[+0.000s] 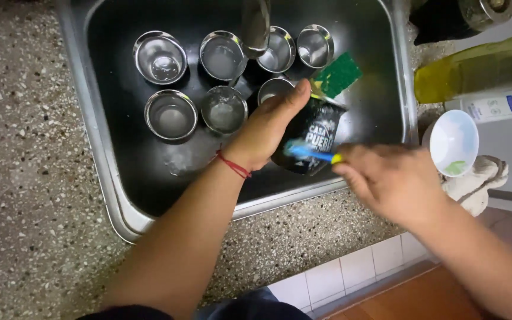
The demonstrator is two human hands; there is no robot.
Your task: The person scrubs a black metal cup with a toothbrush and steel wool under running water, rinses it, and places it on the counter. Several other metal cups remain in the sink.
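Observation:
My left hand (265, 127) grips a black mug (312, 139) with white print, held tilted over the steel sink (99, 136). A green and yellow scrub sponge (336, 76) sticks out past the mug's far rim. My right hand (389, 178) holds a small blue and yellow brush (310, 154) whose blurred tip lies against the mug's side. A red thread is tied around my left wrist.
Several small steel cups (170, 114) stand upright in the dark sink basin under the tap (256, 26). A white bowl (454, 142) with green residue, a cloth (484, 178), a yellow bottle (475, 71) and a white bottle (499, 105) sit at the right. Speckled stone counter (25, 178) surrounds the sink.

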